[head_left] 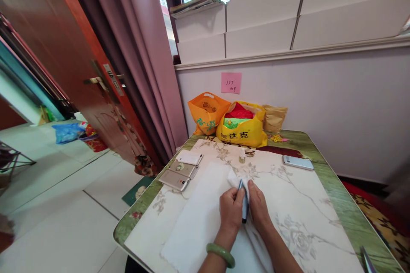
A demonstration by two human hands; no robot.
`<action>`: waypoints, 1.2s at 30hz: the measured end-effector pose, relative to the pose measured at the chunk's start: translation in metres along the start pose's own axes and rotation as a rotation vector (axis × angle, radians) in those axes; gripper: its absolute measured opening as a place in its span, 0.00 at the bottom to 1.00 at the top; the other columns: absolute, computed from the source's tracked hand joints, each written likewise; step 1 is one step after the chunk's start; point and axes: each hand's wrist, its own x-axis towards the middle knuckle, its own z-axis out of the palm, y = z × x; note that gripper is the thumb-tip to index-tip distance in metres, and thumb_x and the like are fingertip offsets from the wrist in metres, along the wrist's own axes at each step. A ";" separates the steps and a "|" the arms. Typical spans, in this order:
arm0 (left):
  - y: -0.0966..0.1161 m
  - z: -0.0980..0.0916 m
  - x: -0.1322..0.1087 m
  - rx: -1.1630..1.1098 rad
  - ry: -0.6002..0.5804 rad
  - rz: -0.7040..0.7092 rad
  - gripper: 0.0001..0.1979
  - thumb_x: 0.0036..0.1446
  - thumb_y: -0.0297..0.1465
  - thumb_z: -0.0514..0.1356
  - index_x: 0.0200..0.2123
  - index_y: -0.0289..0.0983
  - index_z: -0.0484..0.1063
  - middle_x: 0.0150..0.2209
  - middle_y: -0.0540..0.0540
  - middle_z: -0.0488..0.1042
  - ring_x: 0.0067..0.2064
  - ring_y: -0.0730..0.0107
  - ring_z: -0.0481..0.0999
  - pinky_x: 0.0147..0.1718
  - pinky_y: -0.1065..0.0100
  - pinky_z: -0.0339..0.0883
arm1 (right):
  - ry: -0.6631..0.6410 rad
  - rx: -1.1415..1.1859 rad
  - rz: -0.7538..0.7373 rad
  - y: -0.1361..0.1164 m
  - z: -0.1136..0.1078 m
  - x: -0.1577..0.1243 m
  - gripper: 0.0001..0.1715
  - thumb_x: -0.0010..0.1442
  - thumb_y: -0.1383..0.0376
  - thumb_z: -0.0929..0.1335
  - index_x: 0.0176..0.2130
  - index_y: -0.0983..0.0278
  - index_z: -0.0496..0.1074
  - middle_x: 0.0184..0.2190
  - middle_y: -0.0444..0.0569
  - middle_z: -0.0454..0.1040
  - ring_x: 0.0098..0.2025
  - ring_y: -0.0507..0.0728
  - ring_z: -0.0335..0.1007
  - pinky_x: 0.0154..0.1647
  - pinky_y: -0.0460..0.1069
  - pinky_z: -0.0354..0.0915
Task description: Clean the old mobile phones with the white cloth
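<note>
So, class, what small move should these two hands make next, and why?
Probably draw the white cloth toward the wearer along the blue device: it sits between the left hand and right hand, with cloth bunched at its far end and its near end showing uncovered.

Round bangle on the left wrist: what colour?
Green; the smooth, round bangle at the wrist of the bare left hand shows best in the head view.
</note>
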 end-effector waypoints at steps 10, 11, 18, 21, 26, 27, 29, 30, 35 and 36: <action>0.000 0.015 0.040 0.048 0.307 -0.016 0.20 0.57 0.43 0.53 0.18 0.39 0.58 0.18 0.53 0.61 0.24 0.72 0.58 0.25 0.69 0.51 | -0.124 -0.298 -0.134 0.002 0.008 -0.006 0.27 0.64 0.48 0.55 0.28 0.61 0.70 0.27 0.50 0.75 0.30 0.57 0.69 0.34 0.49 0.62; 0.002 0.015 0.044 0.022 0.336 -0.030 0.20 0.57 0.43 0.53 0.18 0.39 0.59 0.18 0.53 0.61 0.23 0.72 0.57 0.25 0.69 0.51 | -0.138 -0.302 -0.153 0.001 0.008 -0.006 0.27 0.64 0.48 0.55 0.28 0.61 0.70 0.26 0.49 0.75 0.30 0.57 0.69 0.33 0.48 0.62; 0.002 0.012 0.035 -0.277 0.293 -0.020 0.15 0.54 0.43 0.58 0.26 0.37 0.65 0.23 0.53 0.66 0.25 0.75 0.62 0.25 0.72 0.58 | -0.089 -0.179 -0.132 0.002 0.002 0.000 0.25 0.60 0.46 0.60 0.30 0.64 0.69 0.25 0.47 0.72 0.29 0.56 0.65 0.31 0.47 0.60; -0.006 0.001 0.016 -0.418 0.059 -0.118 0.18 0.49 0.44 0.64 0.33 0.35 0.69 0.21 0.53 0.67 0.21 0.75 0.63 0.20 0.72 0.58 | 0.058 -0.103 -0.079 0.004 -0.004 0.004 0.25 0.59 0.45 0.62 0.30 0.63 0.67 0.24 0.44 0.69 0.28 0.55 0.62 0.30 0.47 0.60; -0.010 -0.030 -0.005 -0.397 -0.447 -0.212 0.23 0.49 0.51 0.60 0.29 0.34 0.70 0.23 0.47 0.71 0.21 0.71 0.68 0.21 0.70 0.60 | 0.111 0.018 -0.041 0.002 -0.011 0.006 0.24 0.60 0.45 0.62 0.26 0.61 0.61 0.19 0.38 0.57 0.24 0.51 0.53 0.26 0.46 0.56; -0.008 -0.035 -0.006 -0.359 -0.499 -0.223 0.25 0.52 0.53 0.56 0.27 0.34 0.69 0.22 0.47 0.70 0.21 0.70 0.68 0.20 0.70 0.58 | 0.090 0.020 -0.054 0.000 -0.013 0.006 0.24 0.59 0.45 0.63 0.26 0.61 0.61 0.19 0.37 0.56 0.23 0.51 0.52 0.25 0.46 0.56; -0.001 -0.041 -0.004 -0.209 -0.545 -0.211 0.26 0.51 0.54 0.55 0.22 0.36 0.66 0.19 0.51 0.65 0.20 0.72 0.64 0.20 0.70 0.54 | 0.024 0.008 -0.096 -0.003 -0.014 0.006 0.24 0.58 0.45 0.64 0.26 0.62 0.63 0.20 0.38 0.58 0.24 0.51 0.53 0.26 0.46 0.56; 0.003 -0.041 -0.003 -0.106 -0.538 -0.161 0.25 0.49 0.53 0.58 0.19 0.36 0.63 0.17 0.53 0.61 0.20 0.74 0.61 0.19 0.71 0.51 | -0.010 -0.002 -0.117 -0.004 -0.014 0.005 0.24 0.57 0.46 0.65 0.26 0.63 0.64 0.21 0.39 0.60 0.25 0.52 0.54 0.27 0.46 0.57; 0.009 -0.030 -0.001 0.127 -0.296 0.107 0.17 0.54 0.42 0.57 0.20 0.38 0.60 0.20 0.54 0.57 0.25 0.75 0.56 0.24 0.71 0.49 | -0.106 -0.052 -0.164 -0.005 -0.010 0.001 0.24 0.58 0.46 0.65 0.29 0.64 0.67 0.25 0.42 0.66 0.29 0.53 0.60 0.32 0.47 0.60; 0.008 -0.026 -0.002 0.128 -0.268 0.116 0.17 0.55 0.41 0.56 0.20 0.38 0.59 0.21 0.54 0.57 0.25 0.75 0.56 0.25 0.71 0.49 | -0.105 -0.051 -0.167 -0.004 -0.009 0.000 0.24 0.59 0.46 0.64 0.29 0.64 0.67 0.25 0.43 0.67 0.29 0.53 0.61 0.33 0.47 0.60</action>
